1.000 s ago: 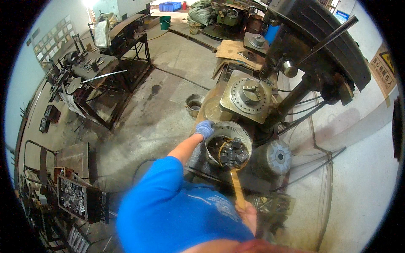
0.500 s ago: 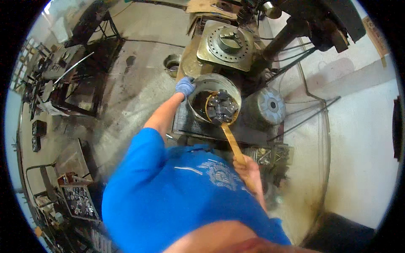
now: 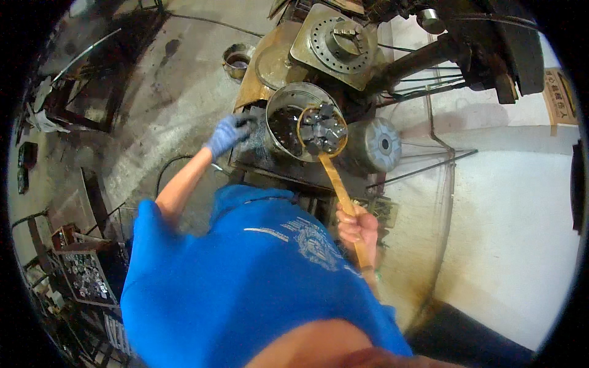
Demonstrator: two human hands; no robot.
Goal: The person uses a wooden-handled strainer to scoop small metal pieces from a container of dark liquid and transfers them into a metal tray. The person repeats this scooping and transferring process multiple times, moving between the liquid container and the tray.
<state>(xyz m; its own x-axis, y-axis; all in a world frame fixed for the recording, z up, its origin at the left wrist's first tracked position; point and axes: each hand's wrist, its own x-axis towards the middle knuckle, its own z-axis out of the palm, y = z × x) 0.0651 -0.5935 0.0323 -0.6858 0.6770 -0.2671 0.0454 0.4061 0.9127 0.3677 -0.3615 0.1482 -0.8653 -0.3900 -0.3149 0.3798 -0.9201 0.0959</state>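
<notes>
So the right hand has a solid grip on a yellow-handled scoop, its round head heaped with dark metal pieces over the right side of a metal bucket, which sits near the front edge of the machine base. Gloved left hand is over the base's left edge, fingers slightly curled, can't tell if it's holding anything
</notes>
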